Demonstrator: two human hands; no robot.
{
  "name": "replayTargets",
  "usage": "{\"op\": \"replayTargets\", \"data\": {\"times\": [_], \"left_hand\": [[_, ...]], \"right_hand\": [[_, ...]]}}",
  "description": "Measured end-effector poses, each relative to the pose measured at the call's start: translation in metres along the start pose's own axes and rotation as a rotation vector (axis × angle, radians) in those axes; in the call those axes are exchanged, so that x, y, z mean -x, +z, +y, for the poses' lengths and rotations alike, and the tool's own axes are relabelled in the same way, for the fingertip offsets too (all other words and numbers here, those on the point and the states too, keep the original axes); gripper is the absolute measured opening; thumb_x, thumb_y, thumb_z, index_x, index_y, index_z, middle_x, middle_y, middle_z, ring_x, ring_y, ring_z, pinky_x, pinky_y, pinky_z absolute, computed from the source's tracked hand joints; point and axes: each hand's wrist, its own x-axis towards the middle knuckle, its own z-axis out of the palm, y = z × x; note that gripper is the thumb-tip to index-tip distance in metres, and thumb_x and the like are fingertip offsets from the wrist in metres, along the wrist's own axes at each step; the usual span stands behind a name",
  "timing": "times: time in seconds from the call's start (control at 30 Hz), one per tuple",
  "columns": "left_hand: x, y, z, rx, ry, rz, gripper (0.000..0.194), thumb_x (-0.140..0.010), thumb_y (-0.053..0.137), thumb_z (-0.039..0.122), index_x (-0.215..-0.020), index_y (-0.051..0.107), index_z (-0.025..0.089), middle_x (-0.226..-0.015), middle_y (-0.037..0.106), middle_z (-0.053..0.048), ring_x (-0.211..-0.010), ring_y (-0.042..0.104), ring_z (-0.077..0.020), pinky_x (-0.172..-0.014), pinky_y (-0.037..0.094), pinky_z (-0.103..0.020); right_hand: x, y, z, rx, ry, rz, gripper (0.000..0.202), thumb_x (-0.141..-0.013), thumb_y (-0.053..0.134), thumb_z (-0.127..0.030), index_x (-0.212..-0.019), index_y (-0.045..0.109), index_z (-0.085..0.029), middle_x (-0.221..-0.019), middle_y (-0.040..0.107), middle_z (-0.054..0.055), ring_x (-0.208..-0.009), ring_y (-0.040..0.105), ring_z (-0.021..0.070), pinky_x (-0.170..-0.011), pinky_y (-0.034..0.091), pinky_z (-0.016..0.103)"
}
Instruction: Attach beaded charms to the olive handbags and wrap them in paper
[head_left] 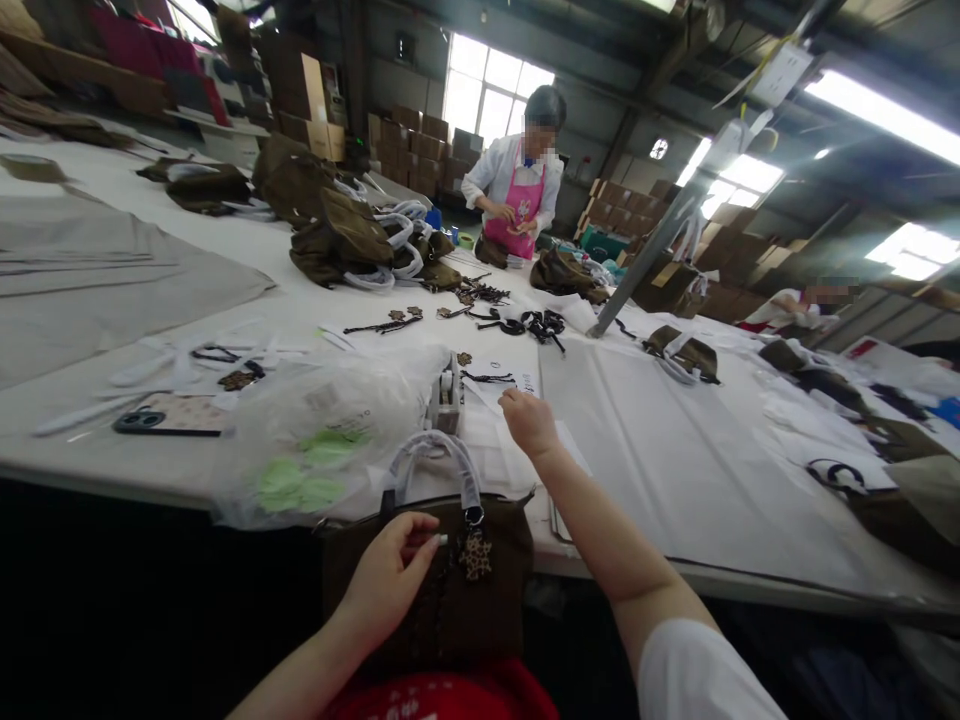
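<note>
Left hand (391,577) with brown handbag (474,618) behind it

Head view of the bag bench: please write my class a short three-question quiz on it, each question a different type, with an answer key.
1. Multiple choice: which pattern is on the charm hanging at the front of the nearest bag?
A) striped
B) spotted
C) checked

2. True or false: the wearer's left hand is nearer that charm than the right hand is.

3. Fill in the blank: the co-worker standing across the table wears a ____ apron.

Key: 1. B; 2. True; 3. pink
</note>
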Motion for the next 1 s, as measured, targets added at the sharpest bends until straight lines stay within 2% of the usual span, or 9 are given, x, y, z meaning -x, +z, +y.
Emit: {"op": "replayTargets", "data": {"times": [0.17, 0.27, 0.37, 0.43, 0.53, 0.67, 0.77, 0.87, 1.0], "left_hand": [[0.000, -0.003, 0.009, -0.149, 0.157, 0.016, 0.020, -0.086, 0.052, 0.031, -0.097, 0.063, 0.018, -0.094, 0.070, -0.007, -0.082, 0.068, -0.0204, -0.076, 0.057, -0.035], [0.007, -0.009, 0.023, -0.314, 0.339, 0.137, 0.020, -0.088, 0.051, 0.028, -0.103, 0.061, 0.018, -0.103, 0.069, -0.009, -0.092, 0.067, -0.0220, -0.082, 0.056, -0.036], [0.016, -0.014, 0.041, -0.579, 0.595, 0.315, 0.035, -0.086, 0.059, 0.028, -0.120, 0.057, 0.018, -0.130, 0.059, -0.014, -0.124, 0.053, -0.0301, -0.104, 0.042, -0.047], [0.020, -0.015, 0.049, -0.707, 0.694, 0.248, 0.039, -0.087, 0.059, 0.029, -0.124, 0.056, 0.019, -0.135, 0.056, -0.014, -0.129, 0.048, -0.0322, -0.108, 0.036, -0.050], [0.022, -0.009, 0.052, -0.744, 0.595, -0.144, 0.022, -0.092, 0.045, 0.024, -0.104, 0.063, 0.017, -0.100, 0.072, -0.011, -0.095, 0.067, -0.0259, -0.087, 0.050, -0.041], [0.029, 0.005, 0.047, -0.556, 0.283, -0.500, 0.028, -0.095, 0.034, 0.023, -0.087, 0.060, 0.018, -0.076, 0.069, -0.005, -0.068, 0.066, -0.0187, -0.065, 0.049, -0.029], [0.036, 0.014, 0.048, -0.378, 0.191, -0.589, 0.033, -0.098, 0.029, 0.027, -0.086, 0.059, 0.019, -0.077, 0.068, -0.003, -0.069, 0.064, -0.0158, -0.066, 0.047, -0.026], [0.037, 0.020, 0.048, -0.360, 0.196, -0.641, 0.031, -0.097, 0.031, 0.027, -0.085, 0.059, 0.020, -0.075, 0.066, -0.001, -0.068, 0.061, -0.0150, -0.067, 0.047, -0.026], [0.027, 0.021, 0.037, -0.412, 0.270, -0.435, 0.021, -0.094, 0.041, 0.028, -0.094, 0.060, 0.019, -0.088, 0.067, -0.005, -0.082, 0.062, -0.0192, -0.076, 0.050, -0.032]], "right_hand": [[0.033, -0.028, 0.007, -0.021, 0.232, 0.169, 0.025, -0.093, 0.045, -0.016, -0.090, 0.070, -0.017, -0.090, 0.069, 0.012, -0.078, 0.063, 0.0199, -0.062, 0.038, 0.028], [0.067, -0.044, 0.000, -0.196, 0.304, 0.266, 0.020, -0.092, 0.053, -0.026, -0.090, 0.073, -0.021, -0.086, 0.071, 0.007, -0.075, 0.063, 0.0191, -0.063, 0.039, 0.028], [0.108, -0.057, -0.022, -0.510, 0.129, 0.245, 0.014, -0.087, 0.061, -0.030, -0.087, 0.074, -0.026, -0.082, 0.073, 0.002, -0.074, 0.064, 0.0160, -0.065, 0.041, 0.026], [0.133, -0.063, -0.040, -0.736, -0.047, 0.142, 0.012, -0.085, 0.064, -0.028, -0.085, 0.075, -0.026, -0.078, 0.072, 0.001, -0.069, 0.063, 0.0138, -0.064, 0.042, 0.024], [0.160, -0.059, -0.064, -1.148, -0.141, 0.029, 0.009, -0.082, 0.067, -0.027, -0.082, 0.076, -0.023, -0.072, 0.071, 0.001, -0.062, 0.061, 0.0123, -0.060, 0.043, 0.023], [0.181, -0.031, -0.088, -1.779, 0.177, -0.080, 0.013, -0.073, 0.077, -0.033, -0.075, 0.073, -0.020, -0.064, 0.068, 0.001, -0.055, 0.060, 0.0136, -0.051, 0.045, 0.024], [0.191, -0.008, -0.100, -2.125, 0.442, -0.174, 0.022, -0.067, 0.080, -0.039, -0.070, 0.069, -0.020, -0.056, 0.062, -0.002, -0.044, 0.049, 0.0100, -0.043, 0.042, 0.024], [0.194, 0.001, -0.099, -2.184, 0.543, -0.083, 0.024, -0.069, 0.079, -0.038, -0.069, 0.064, -0.019, -0.058, 0.057, -0.004, -0.043, 0.040, 0.0065, -0.040, 0.035, 0.020], [0.191, 0.003, -0.079, -1.944, 0.540, 0.014, 0.022, -0.080, 0.068, -0.039, -0.079, 0.057, -0.020, -0.069, 0.063, -0.002, -0.044, 0.039, 0.0057, -0.040, 0.027, 0.019]]}}
